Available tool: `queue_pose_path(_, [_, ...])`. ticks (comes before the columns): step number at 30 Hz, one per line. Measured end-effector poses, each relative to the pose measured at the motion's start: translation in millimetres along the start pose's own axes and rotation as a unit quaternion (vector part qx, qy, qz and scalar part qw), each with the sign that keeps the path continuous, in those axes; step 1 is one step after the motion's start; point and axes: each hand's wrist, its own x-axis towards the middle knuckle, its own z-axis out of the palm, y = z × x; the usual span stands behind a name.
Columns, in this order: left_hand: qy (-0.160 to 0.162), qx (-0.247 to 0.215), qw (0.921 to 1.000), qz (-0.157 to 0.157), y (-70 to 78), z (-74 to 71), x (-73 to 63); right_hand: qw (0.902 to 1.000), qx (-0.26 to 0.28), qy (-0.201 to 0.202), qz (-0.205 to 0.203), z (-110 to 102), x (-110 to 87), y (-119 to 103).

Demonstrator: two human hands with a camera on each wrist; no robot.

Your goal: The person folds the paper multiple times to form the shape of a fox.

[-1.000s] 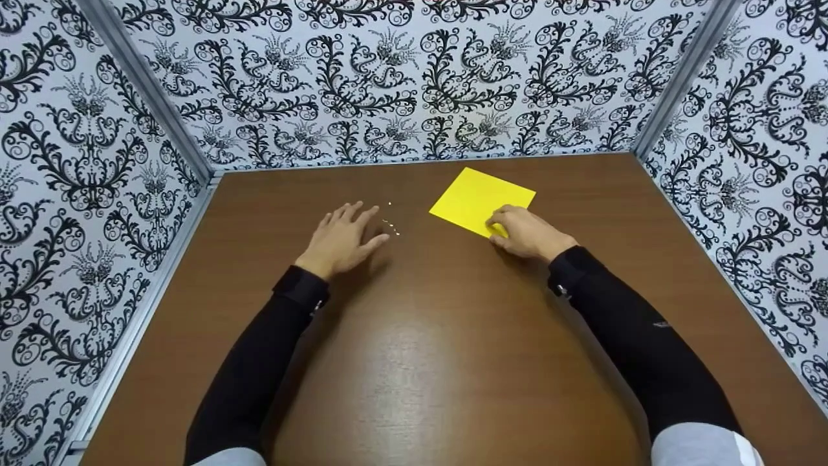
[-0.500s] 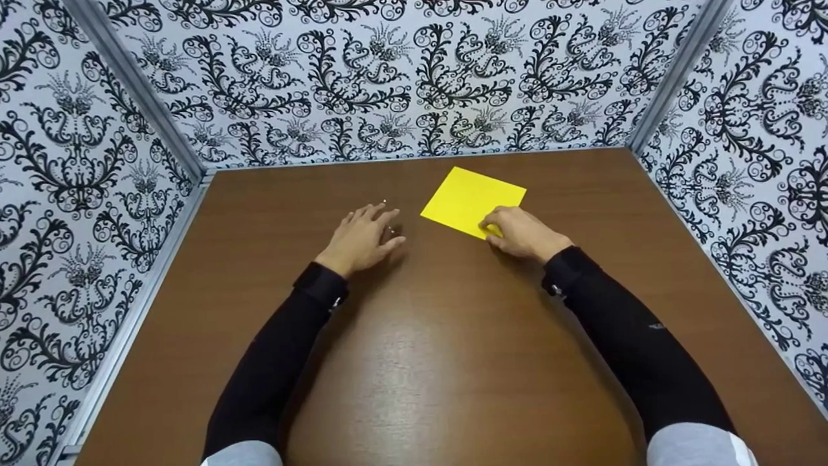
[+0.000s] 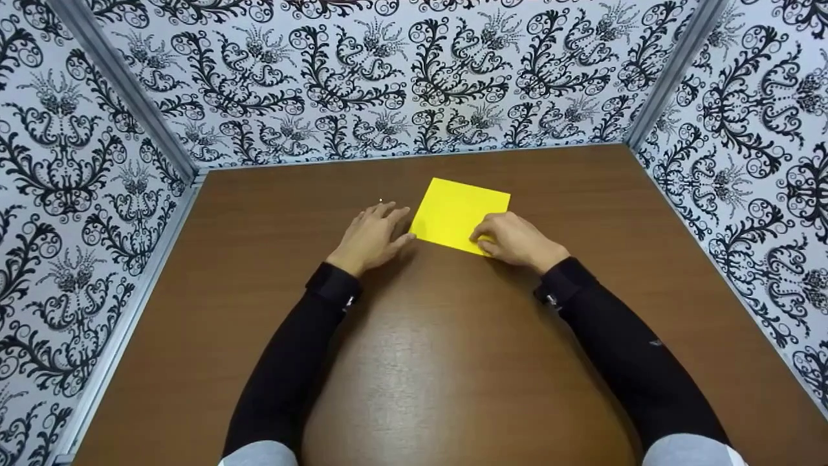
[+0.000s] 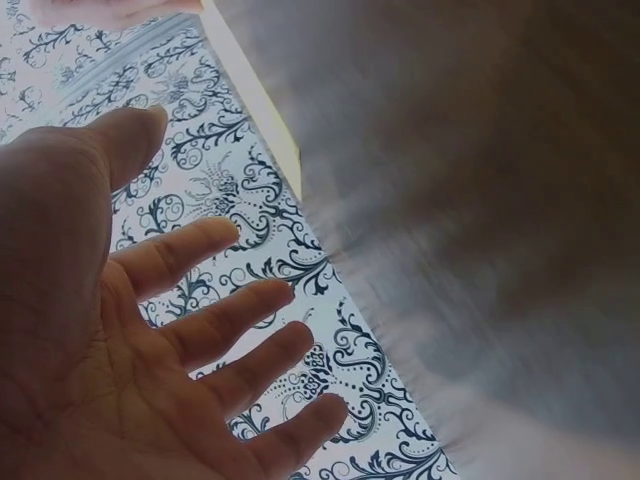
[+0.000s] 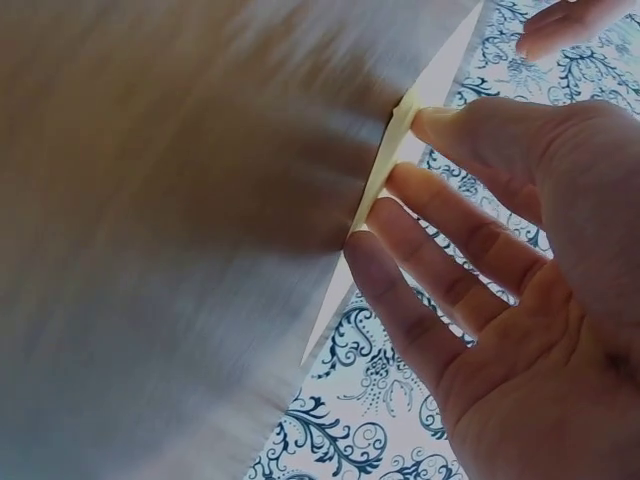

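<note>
— Where's the yellow sheet [image 3: 449, 210]?

— It lies on your brown table [image 3: 401, 362], toward the patterned back wall [image 3: 349, 71], a corner pointing at your left thumb.

— And my right hand [image 3: 515, 239]?

— Your thumb and fingertips rest on the sheet near its close right corner, thumb apart from the forefinger, fingers loosely bent.

— What about my left hand [image 3: 374, 238]?

— It's spread wide, palm down and holding nothing, just beside the sheet's left corner. Whether your thumb touches that corner, I can't tell. A tiny pale speck [image 3: 380, 200] sits just beyond your fingers.

— My sleeves [image 3: 278, 369]?

— Black, with grey above.
</note>
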Motion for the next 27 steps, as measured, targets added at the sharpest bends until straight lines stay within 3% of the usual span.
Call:
queue_pose_path(1, [0.002, -0.003, 1.0, -0.001, 1.1, -0.3, -0.4, 0.9998, 0.011, 0.007, -0.018, 8, 2.0, 12])
queue_pose_path(5, [0.001, -0.014, 0.9999, -0.002, 3.8, -0.7, -1.0, 0.9997, 0.013, 0.008, -0.019, 12, -0.2, 8])
queue_pose_path(7, [0.0, -0.016, 0.9999, -0.001, 4.4, -0.5, -0.6, 0.9999, 0.009, 0.004, -0.011, 12, -1.6, 2])
queue_pose_path(9, [-0.002, -0.016, 0.9999, 0.001, 4.3, -0.1, -0.2, 0.9999, -0.004, -0.007, 0.007, 5, -5.7, -17])
queue_pose_path(19, [-0.013, -0.014, 0.9997, 0.015, 3.7, 2.0, -7.9, 0.9995, -0.012, -0.015, -0.026, 12, -14.9, -40])
queue_pose_path(27, [-0.028, 0.003, 0.9991, 0.033, 13.9, 1.6, -12.7, 0.9984, -0.02, -0.033, -0.041, 13, -19.9, -54])
